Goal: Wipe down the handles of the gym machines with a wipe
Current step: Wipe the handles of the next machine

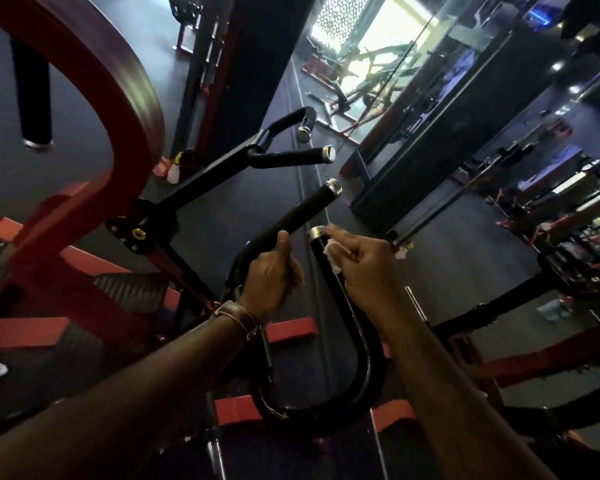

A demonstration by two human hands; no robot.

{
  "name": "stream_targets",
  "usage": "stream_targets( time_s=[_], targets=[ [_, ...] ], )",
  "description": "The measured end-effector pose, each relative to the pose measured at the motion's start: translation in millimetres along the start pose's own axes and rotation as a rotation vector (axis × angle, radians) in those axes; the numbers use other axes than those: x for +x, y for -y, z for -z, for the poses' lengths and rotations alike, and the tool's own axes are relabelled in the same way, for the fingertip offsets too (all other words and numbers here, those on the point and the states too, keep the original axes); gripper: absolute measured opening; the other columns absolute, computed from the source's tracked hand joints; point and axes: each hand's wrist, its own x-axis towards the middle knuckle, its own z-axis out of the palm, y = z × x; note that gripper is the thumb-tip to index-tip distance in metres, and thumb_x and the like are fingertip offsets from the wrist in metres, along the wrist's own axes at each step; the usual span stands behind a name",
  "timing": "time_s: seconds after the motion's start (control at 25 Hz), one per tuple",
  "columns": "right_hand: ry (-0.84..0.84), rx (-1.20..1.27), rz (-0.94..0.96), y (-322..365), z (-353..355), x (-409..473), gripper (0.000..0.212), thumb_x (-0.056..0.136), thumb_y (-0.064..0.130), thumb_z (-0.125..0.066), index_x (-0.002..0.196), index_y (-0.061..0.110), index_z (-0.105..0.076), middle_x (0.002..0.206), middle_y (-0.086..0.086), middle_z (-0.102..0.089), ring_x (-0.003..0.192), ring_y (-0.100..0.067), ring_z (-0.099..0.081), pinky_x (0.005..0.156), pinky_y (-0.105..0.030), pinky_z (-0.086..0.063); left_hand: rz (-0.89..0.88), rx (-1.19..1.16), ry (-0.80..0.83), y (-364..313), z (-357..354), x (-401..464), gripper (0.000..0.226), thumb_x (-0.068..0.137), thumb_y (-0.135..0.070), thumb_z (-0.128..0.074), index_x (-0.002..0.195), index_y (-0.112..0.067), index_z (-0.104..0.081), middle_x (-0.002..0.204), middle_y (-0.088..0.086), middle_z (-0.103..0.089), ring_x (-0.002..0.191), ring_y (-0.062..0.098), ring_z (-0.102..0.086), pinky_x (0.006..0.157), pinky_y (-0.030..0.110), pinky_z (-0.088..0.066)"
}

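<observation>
So only the head view here. Dead centre of the frame, the right hand point(364, 265) has a white wipe point(334, 258) bunched in its grip, pressed against the near handle point(317, 245) right below its chrome end cap. The left hand point(274, 271) is wrapped round the neighbouring handle point(302, 211), thumb up, steadying it, I'd guess.

Progress-wise: looks like he's mid-wipe on this U-shaped pair, working at the tip of one. Can't tell which bits are already clean, nothing shows wet. The second handle pair point(291, 155) further up the frame and the hanging bar point(32, 81) at upper left sit untouched right now, so probably plenty left.
</observation>
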Motion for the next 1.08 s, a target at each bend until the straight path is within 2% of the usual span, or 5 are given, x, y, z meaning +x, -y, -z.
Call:
stream_targets(
  time_s=[0.16, 0.44, 0.72, 0.96, 1.08],
  targets=[
    [0.206, -0.374, 0.218, 24.0, -15.9, 43.3, 0.021, 0.1, 0.011, -0.055, 0.108, 0.005, -0.073, 0.113, -0.004, -0.072, 0.106, -0.009, -0.064, 0.091, -0.016, -0.05, -0.053, 0.017, -0.052, 0.0, 0.6, -2.5, 0.082, 0.102, -0.059, -0.024, 0.062, 0.0, -0.065, 0.064, 0.02, -0.066, 0.054, 0.018, -0.058, 0.062, 0.031, -0.044],
    [0.104, 0.871, -0.63, 7.9, -14.6, 44.0, 0.02, 0.1, 0.01, -0.053, 0.099, -0.007, -0.063, 0.086, -0.025, -0.069, 0.072, -0.028, -0.072, 0.069, -0.04, -0.061, -0.109, 0.073, -0.113, 3.5, 1.6, -0.6, 0.057, 0.098, -0.032, -0.035, 0.063, 0.0, -0.066, 0.058, 0.009, -0.065, 0.054, 0.016, -0.057, 0.062, 0.031, -0.043],
    [0.328, -0.618, 0.117, 34.6, -30.2, 58.1, 0.024, 0.101, 0.023, -0.051, 0.093, 0.008, -0.068, 0.089, -0.003, -0.065, 0.083, -0.014, -0.063, 0.082, -0.029, -0.054, -0.113, 0.067, -0.072, -3.5, -0.4, -0.6, 0.047, 0.09, -0.025, -0.037, 0.064, 0.004, -0.063, 0.059, 0.013, -0.063, 0.055, 0.019, -0.055, 0.057, 0.035, -0.044],
    [0.072, 0.443, -0.636, 35.7, -23.9, 69.7, 0.015, 0.097, 0.003, -0.052, 0.094, -0.005, -0.064, 0.069, -0.016, -0.062, 0.054, -0.021, -0.061, 0.048, -0.029, -0.049, -0.219, 0.258, -0.116, 3.1, 13.7, -11.9, 0.032, 0.082, -0.033, -0.061, 0.066, -0.005, -0.059, 0.063, 0.007, -0.063, 0.058, 0.024, -0.058, 0.057, 0.04, -0.05],
    [-0.177, -0.062, -0.422, 24.6, -23.4, 64.5, 0.021, 0.091, 0.014, -0.06, 0.079, 0.0, -0.07, 0.073, -0.018, -0.069, 0.069, -0.032, -0.067, 0.063, -0.038, -0.054, -0.34, 0.386, -0.009, 7.9, 38.4, -13.6, 0.022, 0.076, -0.022, -0.074, 0.068, -0.011, -0.058, 0.065, -0.001, -0.063, 0.058, 0.014, -0.059, 0.056, 0.036, -0.051]
  ],
)
